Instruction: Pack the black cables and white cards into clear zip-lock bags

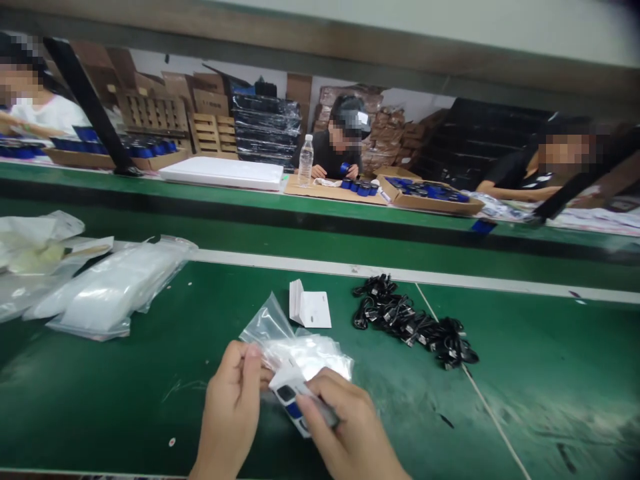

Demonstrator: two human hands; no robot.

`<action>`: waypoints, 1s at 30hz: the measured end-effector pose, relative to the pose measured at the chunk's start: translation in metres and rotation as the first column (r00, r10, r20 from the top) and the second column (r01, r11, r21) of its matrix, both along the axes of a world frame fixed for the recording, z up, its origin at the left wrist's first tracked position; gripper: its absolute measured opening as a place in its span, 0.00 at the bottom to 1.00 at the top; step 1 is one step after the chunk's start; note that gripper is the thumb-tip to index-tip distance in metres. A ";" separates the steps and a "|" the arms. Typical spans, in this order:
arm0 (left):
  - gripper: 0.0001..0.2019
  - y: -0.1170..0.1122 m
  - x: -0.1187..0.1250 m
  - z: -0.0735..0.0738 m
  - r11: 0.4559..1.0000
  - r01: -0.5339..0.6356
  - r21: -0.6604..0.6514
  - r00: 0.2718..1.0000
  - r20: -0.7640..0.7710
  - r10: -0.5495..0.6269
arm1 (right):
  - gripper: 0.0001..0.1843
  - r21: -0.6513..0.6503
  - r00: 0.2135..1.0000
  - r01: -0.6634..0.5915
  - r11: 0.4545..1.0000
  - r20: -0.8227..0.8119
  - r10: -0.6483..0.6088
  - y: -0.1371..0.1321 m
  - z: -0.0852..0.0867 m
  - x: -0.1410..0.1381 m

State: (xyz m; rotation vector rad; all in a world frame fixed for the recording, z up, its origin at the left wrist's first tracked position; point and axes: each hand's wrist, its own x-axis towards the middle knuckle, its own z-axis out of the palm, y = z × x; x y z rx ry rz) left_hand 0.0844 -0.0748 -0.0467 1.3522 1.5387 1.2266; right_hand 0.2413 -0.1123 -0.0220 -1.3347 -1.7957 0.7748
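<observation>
Evidently, the left hand (234,390) pinched the clear bag (270,320) near one edge, probably so the thin plastic would not slip, though blur hid whether its mouth was open. The right hand (345,417) was clamped on the printed card (287,393), thumb pressed down to steady it, just beside the left fingertips. White leaflets (315,310) and black cables (410,323) lay beyond the hands, apparently for easy reach.

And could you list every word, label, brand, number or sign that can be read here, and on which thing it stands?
No text can be read for certain.
White cards on the green table: small dark marks, too small to read.
Printed paper in the right hand: dark and blue pictures; any lettering is too small or blurred.
Cardboard box at the back: dark print, too blurred to read.
</observation>
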 end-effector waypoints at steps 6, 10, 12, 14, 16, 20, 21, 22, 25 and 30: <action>0.12 -0.006 0.007 0.002 0.978 -0.098 0.186 0.963 -0.231 0.141 | 0.11 0.128 0.997 0.011 0.992 -0.076 -0.002 -0.003 -0.021 -0.029; 0.11 -0.005 0.005 0.006 0.964 -0.170 0.204 0.949 -0.229 0.216 | 0.13 0.110 0.960 0.240 0.964 -0.176 -0.219 -0.011 -0.031 -0.037; 0.11 -0.005 0.005 0.008 0.949 -0.225 0.220 0.936 -0.220 0.273 | 0.27 -0.038 0.900 0.321 0.946 -0.300 -0.317 -0.016 -0.039 -0.043; 0.10 -0.004 0.005 0.007 0.937 -0.259 0.233 0.927 -0.212 0.309 | 0.33 -0.239 0.843 0.200 0.950 -0.452 -0.291 -0.020 -0.048 -0.050; 0.10 -0.003 0.004 0.006 0.929 -0.278 0.243 0.920 -0.211 0.331 | 0.28 -0.398 0.781 -0.012 0.917 -0.577 -0.240 -0.022 -0.056 -0.057; 0.09 -0.003 0.001 0.004 0.921 -0.285 0.265 0.904 -0.245 0.350 | 0.26 -0.521 0.779 -0.104 0.847 -0.573 -0.257 -0.021 -0.059 -0.059; 0.09 -0.003 0.000 0.004 0.924 -0.273 0.270 0.903 -0.259 0.342 | 0.24 -0.485 0.822 -0.041 0.873 -0.514 -0.247 -0.020 -0.057 -0.056; 0.09 -0.003 -0.001 0.005 0.927 -0.257 0.273 0.903 -0.274 0.331 | 0.21 -0.404 0.870 0.036 0.914 -0.437 -0.227 -0.019 -0.054 -0.051; 0.08 -0.003 -0.003 0.006 0.935 -0.212 0.284 0.892 -0.334 0.304 | 0.13 0.084 0.960 0.208 0.974 -0.206 -0.188 -0.016 -0.043 -0.035; 0.08 -0.006 0.001 0.005 0.942 -0.115 0.315 0.856 -0.450 0.254 | 0.07 0.617 0.977 0.129 0.776 0.053 -0.205 -0.011 -0.034 -0.019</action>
